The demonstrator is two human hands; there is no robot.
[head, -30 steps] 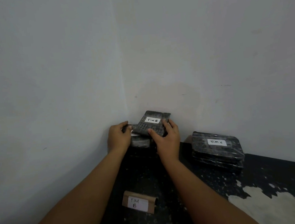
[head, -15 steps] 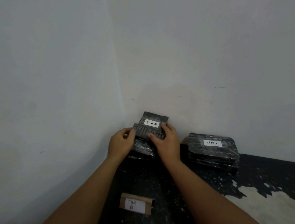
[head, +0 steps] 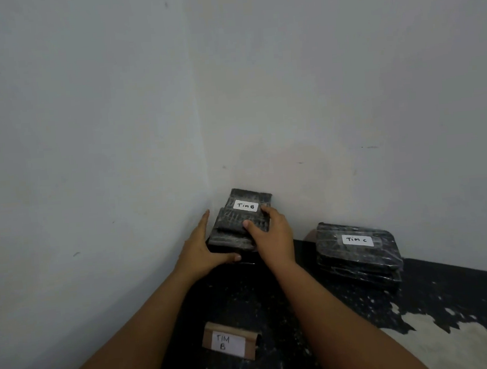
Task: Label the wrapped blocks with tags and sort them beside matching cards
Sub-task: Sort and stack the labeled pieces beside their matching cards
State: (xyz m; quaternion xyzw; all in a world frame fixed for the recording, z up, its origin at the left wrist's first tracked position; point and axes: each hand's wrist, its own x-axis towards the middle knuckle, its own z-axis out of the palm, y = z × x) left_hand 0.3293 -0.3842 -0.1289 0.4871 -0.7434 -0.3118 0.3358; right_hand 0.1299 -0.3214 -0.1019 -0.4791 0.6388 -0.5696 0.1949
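A black wrapped block point(head: 239, 216) with a white "Tim B" tag point(head: 245, 206) lies on top of a stack of wrapped blocks point(head: 229, 240) in the corner of the walls. My right hand point(head: 271, 234) grips the top block's right side, thumb on its front. My left hand point(head: 202, 250) presses flat against the stack's left side, thumb under its front edge. A brown card point(head: 230, 344) marked "TIM B" stands on the dark floor in front, between my forearms. To the right sits another stack of wrapped blocks point(head: 358, 256) tagged "Tim C" point(head: 357, 240).
Two white walls meet in the corner point(head: 205, 158) right behind the stack. The floor point(head: 245, 295) is black with a worn pale patch point(head: 452, 339) at the lower right.
The top "Tim B" block has come down from a tilted, lifted pose onto the stack. My left hand has slid from the stack's top to its left side and front.
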